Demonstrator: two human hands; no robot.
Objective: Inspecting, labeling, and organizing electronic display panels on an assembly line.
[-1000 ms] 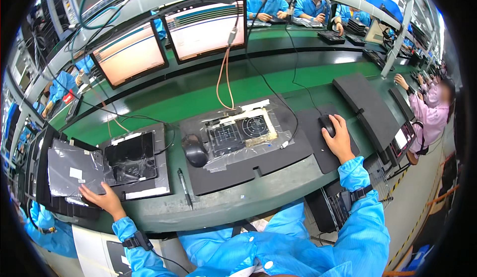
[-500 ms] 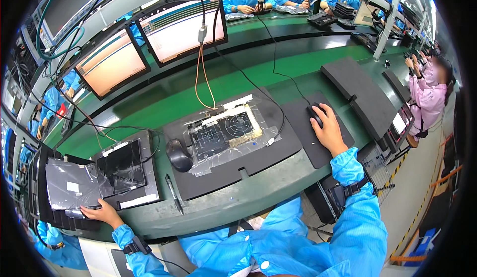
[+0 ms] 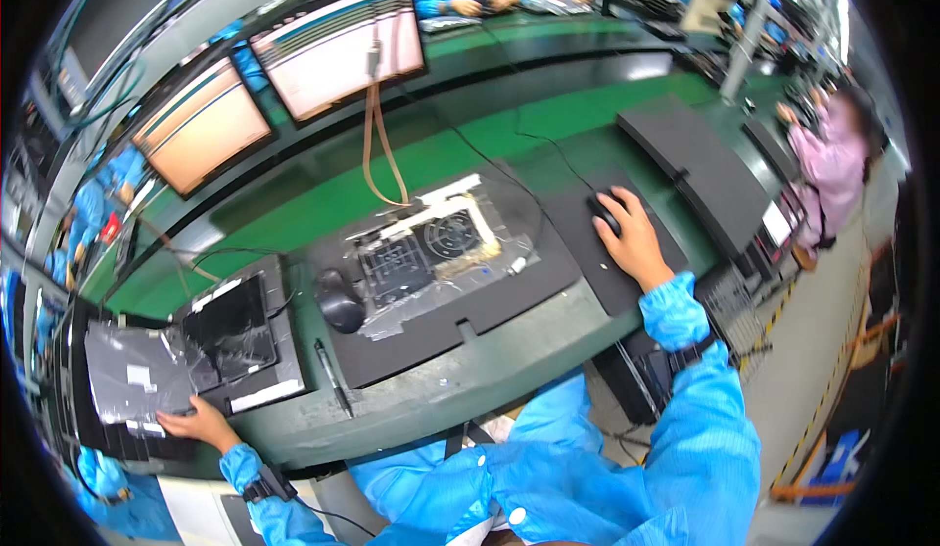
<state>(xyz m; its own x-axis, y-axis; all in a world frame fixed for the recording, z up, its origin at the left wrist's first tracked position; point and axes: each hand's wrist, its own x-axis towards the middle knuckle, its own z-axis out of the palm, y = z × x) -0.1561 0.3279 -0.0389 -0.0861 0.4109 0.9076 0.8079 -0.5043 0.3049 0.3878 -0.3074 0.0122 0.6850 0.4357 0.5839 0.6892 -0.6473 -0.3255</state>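
Observation:
My right hand [image 3: 634,242] is wrapped over a black computer mouse [image 3: 600,213] on a dark mat at the right. Far to the left, my left hand [image 3: 204,423] grips the near right corner of a flat grey panel [image 3: 122,365] in clear film with a white label; its fingertips are partly hidden at the edge. Beside that panel lies a dark, film-covered screen [image 3: 230,326] on a black pad. A black fixture plate [image 3: 397,267] with a round pattern sits taped to the middle mat.
A second black mouse [image 3: 341,303] and a pen [image 3: 333,378] lie left of the middle mat. Two lit monitors [image 3: 338,51] stand behind, with cables hanging down. Black foam blocks [image 3: 690,179] occupy the bench's right side. Co-workers in blue sit across; a person in pink [image 3: 832,159] is at the right.
The whole view has shifted and blurred slightly as my head moved. My left hand stays at the panel's corner, and my right hand remains on the mouse.

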